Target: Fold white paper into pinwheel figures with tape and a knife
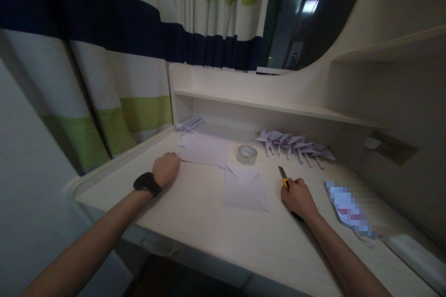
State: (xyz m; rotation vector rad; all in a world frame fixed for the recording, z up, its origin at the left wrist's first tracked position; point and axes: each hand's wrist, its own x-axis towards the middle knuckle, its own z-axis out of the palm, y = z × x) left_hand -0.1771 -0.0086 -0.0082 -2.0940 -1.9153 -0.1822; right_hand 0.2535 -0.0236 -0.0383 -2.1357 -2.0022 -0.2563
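My right hand [298, 198] is wrapped round a utility knife [285, 182] with a yellow and black handle; its blade is out and points away from me. Between my hands lies a white paper sheet [245, 192] with cuts running in from its corners. My left hand [167, 169], a black watch on its wrist, rests with curled fingers at the left edge of a stack of white paper [205, 148]. What its fingertips hold, if anything, is hidden. Just behind the cut sheet stands a roll of clear tape [246, 155].
Folded paper pinwheels [292, 144] lie in a row at the back right. Rolled paper sticks [189, 124] sit in the back left corner. A blurred, pixelated packet [348, 209] and a white power strip [414, 255] are at the right. A shelf [261, 103] overhangs the desk's back.
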